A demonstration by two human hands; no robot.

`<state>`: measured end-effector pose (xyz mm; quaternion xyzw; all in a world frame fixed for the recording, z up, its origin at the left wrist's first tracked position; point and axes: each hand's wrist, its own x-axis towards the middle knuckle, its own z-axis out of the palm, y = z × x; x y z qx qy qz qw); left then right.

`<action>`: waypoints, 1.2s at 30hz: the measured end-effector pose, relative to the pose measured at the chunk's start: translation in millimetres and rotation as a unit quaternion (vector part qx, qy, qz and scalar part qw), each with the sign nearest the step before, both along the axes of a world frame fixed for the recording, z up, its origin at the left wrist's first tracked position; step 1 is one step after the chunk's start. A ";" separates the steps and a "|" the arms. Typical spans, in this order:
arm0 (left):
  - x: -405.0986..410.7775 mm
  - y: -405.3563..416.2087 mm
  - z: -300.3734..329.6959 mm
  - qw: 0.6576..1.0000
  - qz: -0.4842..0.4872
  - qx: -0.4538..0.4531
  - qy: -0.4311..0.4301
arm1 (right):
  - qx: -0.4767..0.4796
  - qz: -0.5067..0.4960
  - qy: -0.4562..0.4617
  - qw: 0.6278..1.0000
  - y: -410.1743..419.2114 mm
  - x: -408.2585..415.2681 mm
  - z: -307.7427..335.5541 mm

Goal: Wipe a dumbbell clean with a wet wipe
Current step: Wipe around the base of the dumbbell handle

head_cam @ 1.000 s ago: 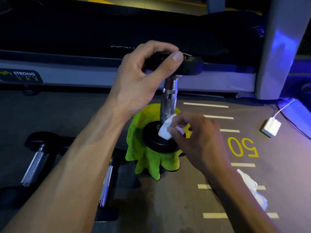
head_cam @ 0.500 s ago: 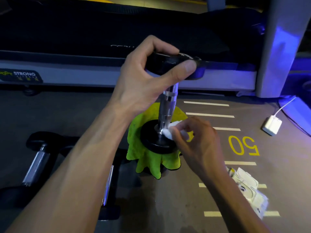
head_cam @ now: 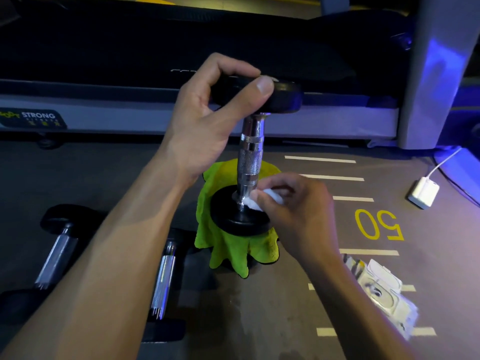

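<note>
My left hand [head_cam: 207,126] gripped dumbbell [head_cam: 250,162] top plate, steadying; right hand [head_cam: 293,206] pinched wet wipe [head_cam: 262,200] against handle base; best: rotate dumbbell, press into joint.

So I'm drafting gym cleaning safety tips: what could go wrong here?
The dumbbell stands on end on a soft green cloth, steadied only by the left hand gripping its top; it could tip. If it drops, the right hand pinching the wet wipe at the lower plate may get caught.
</note>
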<state>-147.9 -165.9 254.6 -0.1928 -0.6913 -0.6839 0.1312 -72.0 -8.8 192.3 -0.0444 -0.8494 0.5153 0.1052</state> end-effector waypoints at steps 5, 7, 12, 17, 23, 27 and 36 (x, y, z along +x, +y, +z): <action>-5.2 -1.4 -1.6 1.000 0.004 0.002 -0.007 | -0.093 -0.025 0.086 0.992 -8.0 -13.8 24.6; -5.0 0.4 -1.2 1.000 0.002 0.003 -0.009 | -0.084 -0.018 0.100 0.991 -9.4 -9.7 22.4; -5.1 0.1 -1.4 1.000 -0.004 0.011 -0.004 | 0.070 0.071 0.046 0.994 5.8 12.1 1.6; -2.4 4.9 -0.3 1.000 -0.010 0.012 0.006 | 0.166 0.092 -0.052 0.980 14.0 -5.9 11.5; -1.2 5.5 1.9 1.000 -0.001 0.013 0.005 | 0.193 0.019 0.013 0.981 -12.9 10.7 16.1; 3.8 7.7 2.9 1.000 -0.008 -0.002 0.018 | 0.324 0.040 0.019 0.945 -43.7 8.1 26.6; 6.0 1.1 1.9 1.000 -0.009 0.001 0.012 | 0.268 0.000 0.039 0.963 -0.5 15.5 2.1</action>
